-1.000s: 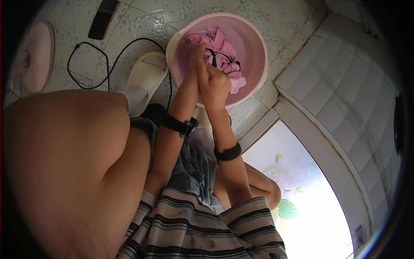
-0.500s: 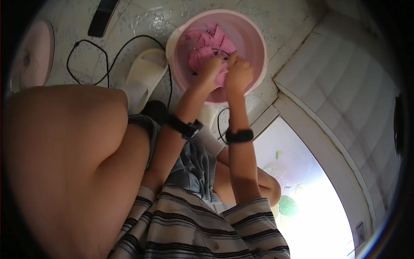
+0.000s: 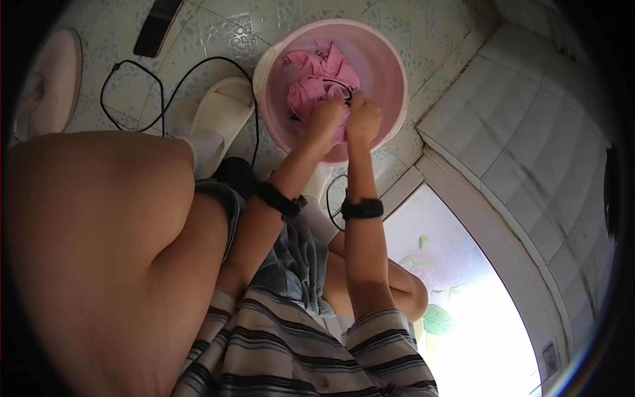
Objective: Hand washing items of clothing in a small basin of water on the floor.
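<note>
A pink garment [image 3: 307,92] with small dark spots lies bunched in a round pink basin [image 3: 390,76]. Near its middle a curved black edging [image 3: 344,86] shows. My left hand [image 3: 326,121] is closed on the garment's near part, its fingers mostly turned out of sight. Close beside it, my right hand [image 3: 364,121] is a fist gripping the same cloth by the dark edging. The two fists almost touch over the near half of the basin. Cloth beneath my hands is partly hidden.
On the tiled floor a black cable [image 3: 163,99] loops left of the basin, near a white slipper [image 3: 221,112] on my foot. A dark phone-like slab [image 3: 157,28] lies at the far left. A pink round object [image 3: 59,83] stands left; a tiled wall [image 3: 522,126] rises right.
Both fists have shifted slightly toward me. More of the garment's black edging and the pink cloth inside it now shows beyond my hands.
</note>
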